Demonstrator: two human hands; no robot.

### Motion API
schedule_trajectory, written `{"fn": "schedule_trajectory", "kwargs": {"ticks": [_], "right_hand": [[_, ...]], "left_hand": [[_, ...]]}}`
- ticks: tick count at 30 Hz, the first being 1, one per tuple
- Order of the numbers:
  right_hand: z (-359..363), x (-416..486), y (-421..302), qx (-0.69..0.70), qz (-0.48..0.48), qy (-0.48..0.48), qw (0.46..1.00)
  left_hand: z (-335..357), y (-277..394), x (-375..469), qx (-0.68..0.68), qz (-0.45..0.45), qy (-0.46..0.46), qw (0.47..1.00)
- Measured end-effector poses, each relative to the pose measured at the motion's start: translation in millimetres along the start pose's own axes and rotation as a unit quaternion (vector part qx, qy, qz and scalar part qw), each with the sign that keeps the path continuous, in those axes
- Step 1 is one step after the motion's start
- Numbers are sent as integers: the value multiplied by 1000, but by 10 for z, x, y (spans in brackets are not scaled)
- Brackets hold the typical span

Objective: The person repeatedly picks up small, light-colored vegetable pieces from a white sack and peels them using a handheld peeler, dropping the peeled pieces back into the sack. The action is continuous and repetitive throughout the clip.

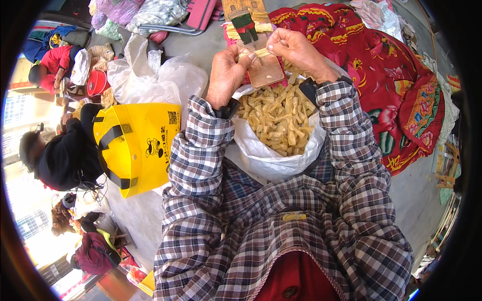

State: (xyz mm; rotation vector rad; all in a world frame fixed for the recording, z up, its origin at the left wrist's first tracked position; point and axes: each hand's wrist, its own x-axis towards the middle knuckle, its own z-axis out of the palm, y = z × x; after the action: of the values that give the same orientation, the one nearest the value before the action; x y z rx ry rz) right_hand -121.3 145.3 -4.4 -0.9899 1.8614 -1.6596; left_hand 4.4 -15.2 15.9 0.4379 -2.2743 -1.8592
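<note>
A pale yellow strip or small bundle stretches between my two hands; its material is not certain. My left hand pinches one end between thumb and fingers. At the other end, my right hand grips it with the fingertips. Just beneath lies a small worn wooden board. Beyond the hands, a dark green clamp-like piece with a red band stands on a wooden base. More long yellow strips rest beside it. Below the board, many short yellowish pieces fill an open white woven sack before my lap.
A yellow bag with black handles stands at my left, near clear plastic bags. Red floral cloth spreads at right. A person in black and one in red sit at left. A folding metal frame lies ahead.
</note>
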Motion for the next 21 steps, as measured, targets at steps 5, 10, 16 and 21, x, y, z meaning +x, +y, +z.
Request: {"fn": "schedule_trajectory", "kwargs": {"ticks": [5,10,16,21], "right_hand": [[60,102,80,-101,-19,95,990],[149,150,135,-169,-7,148,975],[171,105,175,-324,74,137,933],[16,-8,105,-93,41,0,995]], "left_hand": [[13,-167,190,87,64,69,992],[60,-250,253,215,76,127,965],[8,-139,202,310,6,26,951],[-35,35,-19,321,34,-97,941]]}}
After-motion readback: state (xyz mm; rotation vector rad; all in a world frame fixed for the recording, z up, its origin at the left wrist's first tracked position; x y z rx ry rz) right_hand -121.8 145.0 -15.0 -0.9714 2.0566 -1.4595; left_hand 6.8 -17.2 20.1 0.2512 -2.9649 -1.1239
